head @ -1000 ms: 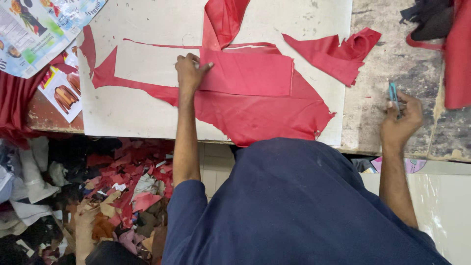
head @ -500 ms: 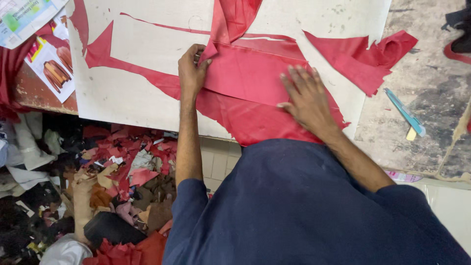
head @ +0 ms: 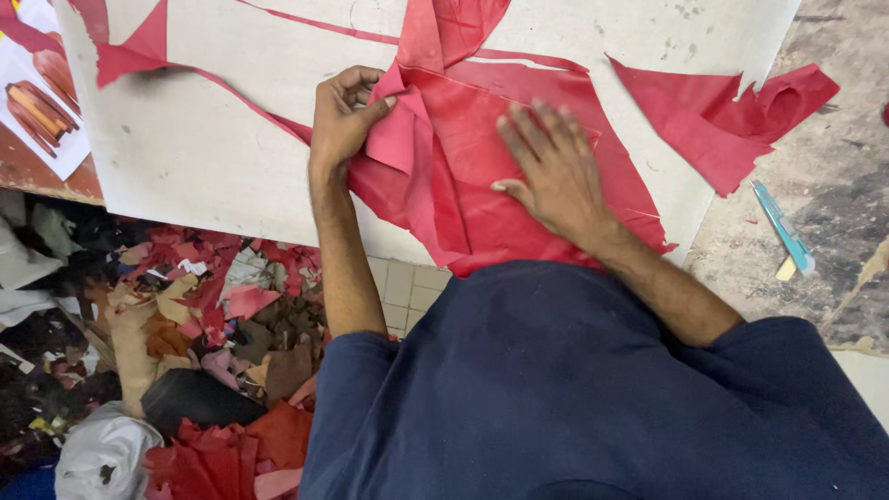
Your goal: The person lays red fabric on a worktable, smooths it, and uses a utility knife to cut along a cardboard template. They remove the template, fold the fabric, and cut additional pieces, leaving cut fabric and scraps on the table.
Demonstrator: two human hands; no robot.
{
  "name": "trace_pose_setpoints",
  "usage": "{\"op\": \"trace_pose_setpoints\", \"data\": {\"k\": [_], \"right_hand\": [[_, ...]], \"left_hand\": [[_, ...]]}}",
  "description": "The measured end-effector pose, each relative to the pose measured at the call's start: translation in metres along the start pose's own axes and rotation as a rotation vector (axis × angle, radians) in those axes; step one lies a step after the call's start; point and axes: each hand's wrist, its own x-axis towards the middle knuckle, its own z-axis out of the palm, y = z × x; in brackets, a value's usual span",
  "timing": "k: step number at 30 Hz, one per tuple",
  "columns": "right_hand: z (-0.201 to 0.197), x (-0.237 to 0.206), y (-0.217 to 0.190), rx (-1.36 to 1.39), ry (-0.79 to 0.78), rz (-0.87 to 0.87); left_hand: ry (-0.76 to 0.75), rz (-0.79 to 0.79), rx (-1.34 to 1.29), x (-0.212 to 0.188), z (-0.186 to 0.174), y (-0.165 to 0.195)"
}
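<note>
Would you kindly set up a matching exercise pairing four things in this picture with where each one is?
Things:
1. left hand
2. right hand
3. light blue utility knife
4. pile of red and brown leather scraps

Places:
A. on the floor below the white board
B. pressed flat on the large red leather sheet
C. on the grey worktop to the right
D. pinching a lifted edge of the red sheet

Pairs: 1-D, 2-B, 3-C, 4-A

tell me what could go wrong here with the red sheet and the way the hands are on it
The left hand pinches a folded flap of the red sheet while the right hand lies flat on it; a hard pull might crease or tear it. The sheet's lower edge overhangs the white board, so it could slide down onto the scrap pile. The blue cutter lies loose near the right elbow and could get knocked.
</note>
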Motion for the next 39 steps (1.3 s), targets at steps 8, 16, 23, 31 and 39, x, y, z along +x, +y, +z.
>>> {"op": "trace_pose_setpoints", "data": {"k": [8, 16, 23, 31, 39], "right_hand": [[0.020, 0.002, 0.002, 0.439, -0.258, -0.186], [0.026, 0.023, 0.028, -0.021, -0.076, 0.023], [0.028, 0.025, 0.023, 0.002, 0.009, 0.141], [0.035, 0.004, 0.030, -0.108, 0.003, 0.032], [0.038, 0.032, 0.045, -0.068, 0.069, 0.116]], "left_hand": [[0.031, -0.044, 0.012, 0.000, 0.001, 0.005], [0.017, -0.039, -0.044, 0.000, -0.002, 0.005], [0.019, -0.043, -0.122, -0.001, -0.003, 0.000], [0.012, -0.019, -0.161, -0.001, -0.004, -0.001], [0.031, -0.043, -0.144, -0.003, -0.001, 0.004]]}}
